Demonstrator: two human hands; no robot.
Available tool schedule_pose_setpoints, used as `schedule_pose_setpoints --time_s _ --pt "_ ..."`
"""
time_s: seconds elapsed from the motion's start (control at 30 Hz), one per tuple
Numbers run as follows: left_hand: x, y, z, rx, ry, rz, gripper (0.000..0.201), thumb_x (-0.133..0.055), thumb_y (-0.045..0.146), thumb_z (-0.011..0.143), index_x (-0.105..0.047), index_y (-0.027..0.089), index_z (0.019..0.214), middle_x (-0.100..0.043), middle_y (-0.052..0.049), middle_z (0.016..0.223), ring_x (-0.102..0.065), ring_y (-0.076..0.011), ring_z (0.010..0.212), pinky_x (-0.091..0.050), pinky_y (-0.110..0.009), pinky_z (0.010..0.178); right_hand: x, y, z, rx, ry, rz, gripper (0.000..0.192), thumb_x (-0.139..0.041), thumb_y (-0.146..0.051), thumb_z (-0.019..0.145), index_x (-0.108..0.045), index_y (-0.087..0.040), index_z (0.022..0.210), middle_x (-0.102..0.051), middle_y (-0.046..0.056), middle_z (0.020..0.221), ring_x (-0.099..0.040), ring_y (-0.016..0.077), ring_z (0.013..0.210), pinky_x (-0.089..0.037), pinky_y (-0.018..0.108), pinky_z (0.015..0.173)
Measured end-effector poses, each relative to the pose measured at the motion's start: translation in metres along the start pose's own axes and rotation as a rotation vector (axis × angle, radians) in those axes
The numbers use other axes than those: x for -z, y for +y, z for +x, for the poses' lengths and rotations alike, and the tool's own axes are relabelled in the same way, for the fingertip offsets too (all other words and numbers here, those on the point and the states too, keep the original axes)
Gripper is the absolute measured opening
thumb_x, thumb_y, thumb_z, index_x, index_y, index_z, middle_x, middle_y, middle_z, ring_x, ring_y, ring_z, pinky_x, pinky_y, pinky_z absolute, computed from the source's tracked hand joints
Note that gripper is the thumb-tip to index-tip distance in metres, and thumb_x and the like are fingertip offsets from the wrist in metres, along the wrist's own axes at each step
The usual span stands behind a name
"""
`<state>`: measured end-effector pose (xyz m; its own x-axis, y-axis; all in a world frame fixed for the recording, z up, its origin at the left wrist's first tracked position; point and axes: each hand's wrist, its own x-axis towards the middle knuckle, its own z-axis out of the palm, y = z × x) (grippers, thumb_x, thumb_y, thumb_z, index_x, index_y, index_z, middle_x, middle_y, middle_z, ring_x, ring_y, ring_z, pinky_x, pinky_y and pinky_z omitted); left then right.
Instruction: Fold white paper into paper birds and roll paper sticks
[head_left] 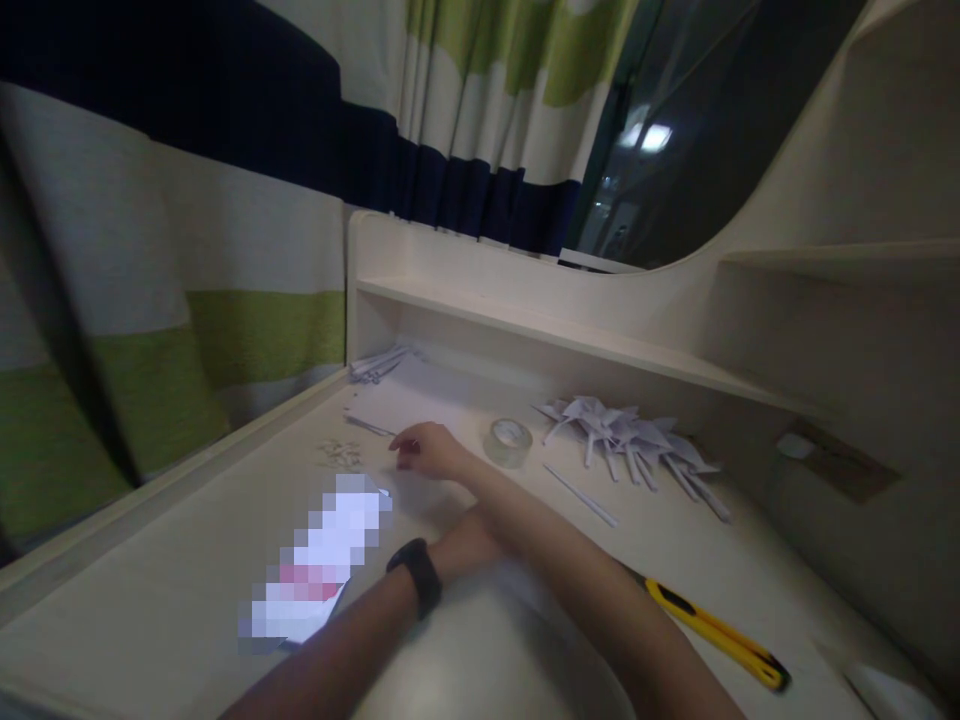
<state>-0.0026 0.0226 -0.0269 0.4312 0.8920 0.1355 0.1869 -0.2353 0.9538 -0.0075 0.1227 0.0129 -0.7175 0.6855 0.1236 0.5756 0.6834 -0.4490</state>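
My right hand [429, 450] reaches across the desk to the left, fingers curled down onto the desk top. It lies just right of a thin paper stick [367, 425] and a small heap of white bits [339, 455]. Blur hides whether the fingertips pinch anything. My left hand [471, 545], with a black band [417, 575] on its wrist, rests on a white sheet [480, 640] under my right forearm, which covers most of it. A lit, blurred-out screen [322, 565] lies flat to the left of that wrist.
A roll of clear tape [508, 441] stands behind my right hand. Further right lie a pile of folded paper pinwheels [637, 440], a loose paper stick [581, 496] and a yellow utility knife [712, 632]. Rolled paper sticks [379, 364] sit in the back corner under the shelf [540, 330]. Striped curtains hang left.
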Motion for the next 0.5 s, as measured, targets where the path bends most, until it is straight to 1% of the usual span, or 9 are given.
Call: schedule_pose_setpoints --time_s 0.07,0.13,0.17,0.2,0.23,0.3,0.33,0.4,0.5 --pt "0.0 -0.003 0.0 -0.015 -0.073 0.013 0.02 -0.063 0.024 0.084 -0.065 0.016 0.103 -0.065 -0.007 0.108 -0.061 -0.023 0.097 -0.049 -0.038 0.087 0.011 0.011 -0.029 -0.038 0.037 0.132 0.022 -0.059 -0.016 0.08 -0.067 -0.014 0.101 -0.071 0.005 0.085 -0.067 0.014 0.076 -0.051 0.025 0.071" --pt "0.0 -0.006 0.001 -0.021 -0.087 0.04 0.016 -0.067 0.014 0.073 -0.07 0.013 0.089 -0.07 -0.008 0.096 -0.063 -0.0259 0.097 -0.046 -0.037 0.092 0.023 0.022 -0.064 -0.138 0.132 0.648 0.022 -0.067 -0.017 0.072 -0.067 -0.013 0.094 -0.069 0.004 0.082 -0.067 0.0148 0.073 -0.053 0.027 0.071" --pt "0.001 -0.008 0.002 -0.022 -0.077 0.06 0.017 -0.065 0.013 0.071 -0.071 0.013 0.087 -0.071 -0.009 0.096 -0.062 -0.0268 0.099 -0.044 -0.037 0.093 0.029 0.027 -0.083 -0.174 0.168 0.846 0.022 -0.071 -0.018 0.068 -0.068 -0.013 0.089 -0.068 0.003 0.077 -0.067 0.0148 0.071 -0.053 0.029 0.071" --pt "0.001 -0.01 0.002 -0.018 -0.044 0.093 0.019 -0.063 0.016 0.071 -0.072 0.013 0.088 -0.071 -0.009 0.097 -0.063 -0.0267 0.098 -0.045 -0.037 0.091 0.035 0.033 -0.103 -0.21 0.195 0.997 0.021 -0.073 -0.02 0.066 -0.069 -0.013 0.086 -0.067 0.002 0.072 -0.066 0.0145 0.069 -0.053 0.029 0.072" --pt "0.0 -0.012 0.003 -0.004 -0.02 0.12 0.021 -0.062 0.02 0.071 -0.072 0.013 0.088 -0.071 -0.01 0.097 -0.064 -0.0267 0.095 -0.047 -0.037 0.087 0.04 0.038 -0.122 -0.245 0.203 1.111 0.022 -0.074 -0.021 0.066 -0.069 -0.012 0.085 -0.067 0.003 0.073 -0.066 0.0139 0.068 -0.053 0.029 0.073" --pt "0.0 -0.015 0.004 0.008 -0.017 0.164 0.026 -0.059 0.027 0.073 -0.072 0.014 0.091 -0.072 -0.01 0.095 -0.065 -0.0259 0.089 -0.049 -0.036 0.082 0.047 0.048 -0.161 -0.286 0.262 1.25 0.024 -0.077 -0.021 0.063 -0.071 -0.011 0.084 -0.069 0.005 0.081 -0.066 0.0131 0.07 -0.052 0.029 0.077" --pt "0.0 -0.015 0.004 -0.001 -0.022 0.177 0.026 -0.058 0.029 0.073 -0.072 0.015 0.09 -0.072 -0.009 0.095 -0.065 -0.0254 0.088 -0.048 -0.036 0.083 0.049 0.052 -0.179 -0.304 0.287 1.294 0.026 -0.078 -0.02 0.063 -0.071 -0.012 0.086 -0.069 0.006 0.086 -0.066 0.0133 0.073 -0.052 0.03 0.079" --pt "-0.001 -0.013 0.003 -0.024 -0.016 0.18 0.026 -0.059 0.03 0.071 -0.073 0.017 0.089 -0.073 -0.008 0.094 -0.065 -0.0257 0.089 -0.048 -0.036 0.084 0.05 0.059 -0.213 -0.322 0.331 1.334 0.028 -0.079 -0.022 0.064 -0.071 -0.012 0.089 -0.069 0.007 0.091 -0.066 0.0141 0.076 -0.051 0.032 0.083" --pt "-0.002 -0.007 0.001 -0.028 0.001 0.12 0.026 -0.062 0.033 0.07 -0.073 0.019 0.089 -0.073 -0.008 0.095 -0.066 -0.028 0.09 -0.049 -0.039 0.084 0.046 0.065 -0.253 -0.31 0.401 1.334 0.032 -0.081 -0.023 0.063 -0.072 -0.014 0.092 -0.07 0.007 0.091 -0.065 0.0152 0.084 -0.049 0.032 0.089"
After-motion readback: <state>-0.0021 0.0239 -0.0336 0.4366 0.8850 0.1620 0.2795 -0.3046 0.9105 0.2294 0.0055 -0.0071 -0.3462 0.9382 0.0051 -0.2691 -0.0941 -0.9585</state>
